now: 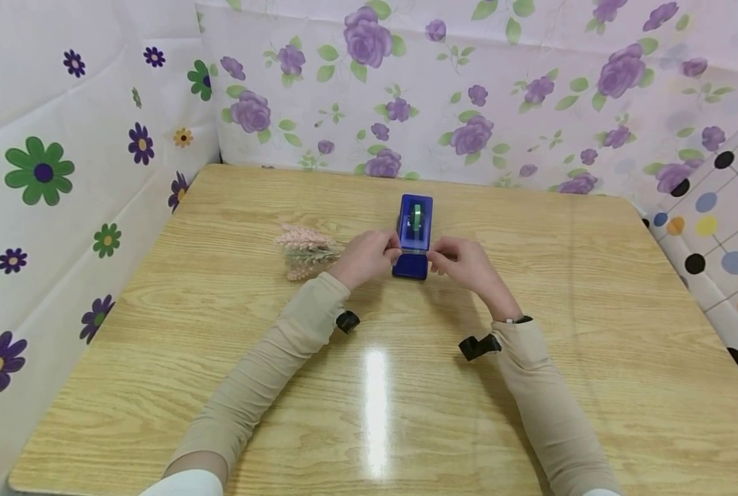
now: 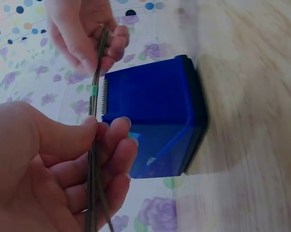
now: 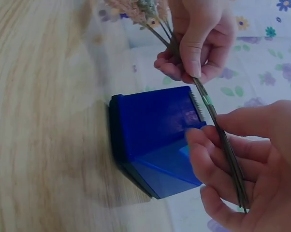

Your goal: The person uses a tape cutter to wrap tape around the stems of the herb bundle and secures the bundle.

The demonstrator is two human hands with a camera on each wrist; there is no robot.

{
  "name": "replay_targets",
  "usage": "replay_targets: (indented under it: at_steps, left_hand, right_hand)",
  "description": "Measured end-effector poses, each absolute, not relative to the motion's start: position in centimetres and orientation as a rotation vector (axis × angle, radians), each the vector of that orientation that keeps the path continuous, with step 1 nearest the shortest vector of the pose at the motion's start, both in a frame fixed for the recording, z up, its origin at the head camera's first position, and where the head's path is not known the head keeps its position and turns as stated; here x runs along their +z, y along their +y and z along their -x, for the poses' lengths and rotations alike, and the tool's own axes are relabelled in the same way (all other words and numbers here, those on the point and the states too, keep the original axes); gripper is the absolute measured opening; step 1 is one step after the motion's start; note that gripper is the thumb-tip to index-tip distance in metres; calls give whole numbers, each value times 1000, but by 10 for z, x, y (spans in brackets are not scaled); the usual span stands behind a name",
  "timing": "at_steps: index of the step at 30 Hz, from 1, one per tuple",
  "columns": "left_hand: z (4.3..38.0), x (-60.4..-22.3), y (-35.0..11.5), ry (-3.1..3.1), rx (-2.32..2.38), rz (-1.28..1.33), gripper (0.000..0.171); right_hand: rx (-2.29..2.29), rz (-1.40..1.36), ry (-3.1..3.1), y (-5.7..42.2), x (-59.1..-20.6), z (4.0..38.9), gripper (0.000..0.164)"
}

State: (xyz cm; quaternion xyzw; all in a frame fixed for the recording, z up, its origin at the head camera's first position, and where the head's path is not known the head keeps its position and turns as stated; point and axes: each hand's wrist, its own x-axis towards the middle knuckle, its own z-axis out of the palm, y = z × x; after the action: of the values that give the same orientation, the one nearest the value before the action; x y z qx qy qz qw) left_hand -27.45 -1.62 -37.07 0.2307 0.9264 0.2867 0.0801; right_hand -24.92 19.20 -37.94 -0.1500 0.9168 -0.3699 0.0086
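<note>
A bunch of pink-tipped artificial flowers (image 1: 307,251) lies across both hands, its blooms to the left. My left hand (image 1: 365,258) pinches the thin dark stems (image 2: 92,159) between thumb and fingers on the bloom side. Toward the stem ends, my right hand (image 1: 465,262) pinches the same bundle. Between the hands, a short band of green tape (image 3: 207,100) is on the stems. Just behind them stands a blue tape dispenser (image 1: 411,267) with a green tape roll (image 1: 416,218). Its toothed cutting edge (image 2: 105,96) is close to the stems; whether they touch I cannot tell.
The dispenser stands on a wood-grain table (image 1: 518,427), toward the back. A flowered cloth (image 1: 319,89) hangs behind the table, with patterned sheets at both sides. Small black wrist cameras (image 1: 477,346) stick out inward from the sleeves.
</note>
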Motion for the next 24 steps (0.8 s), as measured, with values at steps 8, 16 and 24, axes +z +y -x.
replay_targets:
  at_steps: [8,16,24]
  left_hand:
    - [274,-367,-21,2620,1008,-710,13]
    - [277,-361,-26,2532,979,-778,11]
    - [277,-357,-30,2414,940,-923,9]
  right_hand:
    - [-1342,319,2583,201,-378,251,24]
    - [-1352,406,2426,207,-367,249,25]
    - [-1301,510,2365,213,-363,246,26]
